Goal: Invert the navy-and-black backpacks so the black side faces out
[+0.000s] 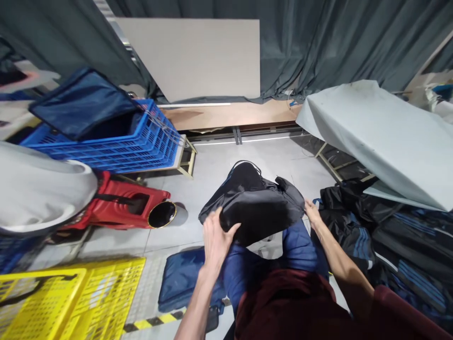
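Across my lap, above the blue trouser legs, lies a black bag (pixel 260 205) made of soft fabric, its rounded end with pale trim pointing away from me. My left hand (pixel 216 233) grips its near left edge, thumb on the dark panel and fingers partly behind the fabric. At the opposite corner, my right hand (pixel 312 212) pinches the bag's right edge. The underside of the bag is hidden. On the floor beside my left forearm sits a navy fabric bag (pixel 182 278).
Yellow crates (pixel 102 297), a red plastic stool (pixel 123 203) and a black-lined cylinder (pixel 163 215) stand left. Behind them, blue crates (pixel 141 146) hold a navy bag (pixel 85 104). To my right are piled black bags (pixel 399 241) and a table under a pale cover (pixel 385 127).
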The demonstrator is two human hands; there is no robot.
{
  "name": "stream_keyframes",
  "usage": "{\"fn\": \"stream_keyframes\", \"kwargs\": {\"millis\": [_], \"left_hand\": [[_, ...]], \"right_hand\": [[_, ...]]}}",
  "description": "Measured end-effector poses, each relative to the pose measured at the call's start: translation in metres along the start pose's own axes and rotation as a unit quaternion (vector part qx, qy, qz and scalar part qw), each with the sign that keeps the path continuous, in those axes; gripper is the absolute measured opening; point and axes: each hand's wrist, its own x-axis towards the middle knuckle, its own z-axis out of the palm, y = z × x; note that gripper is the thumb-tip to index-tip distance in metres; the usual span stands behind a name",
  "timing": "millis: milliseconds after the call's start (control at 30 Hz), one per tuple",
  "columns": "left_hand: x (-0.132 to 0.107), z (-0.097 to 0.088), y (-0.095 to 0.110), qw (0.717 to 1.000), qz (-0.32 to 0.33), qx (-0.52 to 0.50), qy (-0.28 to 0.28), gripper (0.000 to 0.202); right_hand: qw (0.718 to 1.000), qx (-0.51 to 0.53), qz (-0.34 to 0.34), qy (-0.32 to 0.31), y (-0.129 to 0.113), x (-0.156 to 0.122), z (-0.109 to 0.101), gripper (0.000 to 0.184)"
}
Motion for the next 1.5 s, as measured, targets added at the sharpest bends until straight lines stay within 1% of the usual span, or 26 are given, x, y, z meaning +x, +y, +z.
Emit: {"fn": "stream_keyframes", "kwargs": {"millis": [67, 133, 200, 233, 267, 367, 400, 467, 533, 600, 667, 700, 733, 767, 833, 900, 933, 967, 1033, 1100, 1167, 1233, 1300, 1400, 1467, 1500], "left_hand": [[0.027, -0.008, -0.003, 0.999, 0.035, 0.018, -0.010, 0.123], [0.054, -0.010, -0.004, 0.997, 0.046, 0.034, -0.061, 0.133], [0.073, -0.009, -0.004, 0.992, 0.047, 0.046, -0.105, 0.128], [0.079, -0.008, -0.003, 0.991, 0.046, 0.055, -0.113, 0.119], [0.081, -0.008, -0.002, 0.990, 0.049, 0.065, -0.114, 0.109], [0.076, -0.013, 0.000, 0.988, 0.075, 0.092, -0.094, 0.069], [0.072, -0.017, 0.000, 0.988, 0.085, 0.097, -0.084, 0.057], [0.062, -0.031, 0.001, 0.988, 0.102, 0.097, -0.059, 0.042], [0.051, -0.048, 0.000, 0.990, 0.109, 0.083, -0.012, 0.041], [0.038, -0.062, -0.001, 0.992, 0.099, 0.058, 0.050, 0.049], [0.019, -0.065, -0.004, 0.993, 0.055, 0.046, 0.092, 0.058], [0.008, -0.061, -0.005, 0.994, 0.018, 0.054, 0.092, 0.062], [-0.003, -0.053, -0.007, 0.995, -0.024, 0.072, 0.072, 0.064], [-0.014, -0.041, -0.007, 0.993, -0.067, 0.096, 0.029, 0.062], [-0.029, -0.012, -0.007, 0.978, -0.125, 0.138, -0.090, 0.053], [-0.032, 0.015, -0.005, 0.963, -0.128, 0.152, -0.181, 0.047], [-0.030, 0.025, -0.004, 0.960, -0.121, 0.150, -0.204, 0.049], [-0.026, 0.032, -0.004, 0.959, -0.115, 0.143, -0.214, 0.052], [-0.018, 0.039, -0.004, 0.960, -0.113, 0.125, -0.223, 0.058], [-0.016, 0.041, -0.004, 0.960, -0.119, 0.113, -0.229, 0.060], [-0.020, 0.043, -0.004, 0.962, -0.117, 0.116, -0.218, 0.060], [-0.027, 0.043, -0.006, 0.966, -0.112, 0.125, -0.198, 0.062], [-0.029, 0.038, -0.010, 0.969, -0.108, 0.126, -0.185, 0.064], [-0.021, 0.015, -0.022, 0.971, -0.130, 0.109, -0.168, 0.061], [-0.005, -0.009, -0.029, 0.977, -0.137, 0.100, -0.133, 0.051], [0.006, -0.022, -0.030, 0.982, -0.125, 0.098, -0.105, 0.045]], "right_hand": [[0.999, 0.041, -0.010, -0.001, -0.025, 0.012, -0.009, 0.057], [0.995, 0.045, -0.054, -0.072, -0.054, 0.013, -0.003, 0.059], [0.984, -0.022, -0.100, -0.144, -0.079, 0.003, 0.020, 0.060], [0.979, -0.079, -0.114, -0.150, -0.088, -0.004, 0.035, 0.060], [0.974, -0.138, -0.121, -0.132, -0.093, -0.012, 0.051, 0.058], [0.951, -0.272, -0.138, -0.045, -0.102, -0.030, 0.089, 0.039], [0.945, -0.292, -0.144, -0.027, -0.106, -0.033, 0.095, 0.033], [0.943, -0.292, -0.160, 0.004, -0.122, -0.040, 0.095, 0.028], [0.946, -0.259, -0.194, 0.035, -0.148, -0.048, 0.086, 0.031], [0.942, -0.213, -0.252, 0.058, -0.177, -0.057, 0.077, 0.039], [0.932, -0.170, -0.315, 0.055, -0.195, -0.065, 0.076, 0.046], [0.928, -0.157, -0.335, 0.044, -0.195, -0.068, 0.080, 0.048], [0.927, -0.154, -0.340, 0.029, -0.188, -0.069, 0.085, 0.048], [0.930, -0.164, -0.330, 0.012, -0.175, -0.069, 0.093, 0.046], [0.939, -0.210, -0.270, -0.031, -0.141, -0.064, 0.110, 0.039], [0.943, -0.253, -0.209, -0.064, -0.111, -0.056, 0.124, 0.038], [0.942, -0.263, -0.196, -0.067, -0.102, -0.052, 0.128, 0.038], [0.942, -0.264, -0.196, -0.062, -0.099, -0.049, 0.129, 0.039], [0.942, -0.250, -0.224, -0.027, -0.104, -0.048, 0.127, 0.042], [0.939, -0.234, -0.251, 0.002, -0.111, -0.050, 0.119, 0.047], [0.940, -0.227, -0.255, 0.010, -0.113, -0.051, 0.113, 0.050], [0.943, -0.233, -0.239, -0.014, -0.108, -0.049, 0.111, 0.050], [0.936, -0.260, -0.233, -0.045, -0.108, -0.044, 0.111, 0.048], [0.903, -0.332, -0.264, -0.064, -0.131, -0.042, 0.108, 0.046], [0.877, -0.371, -0.295, -0.080, -0.161, -0.047, 0.099, 0.047], [0.867, -0.378, -0.312, -0.090, -0.179, -0.050, 0.094, 0.047]]}}
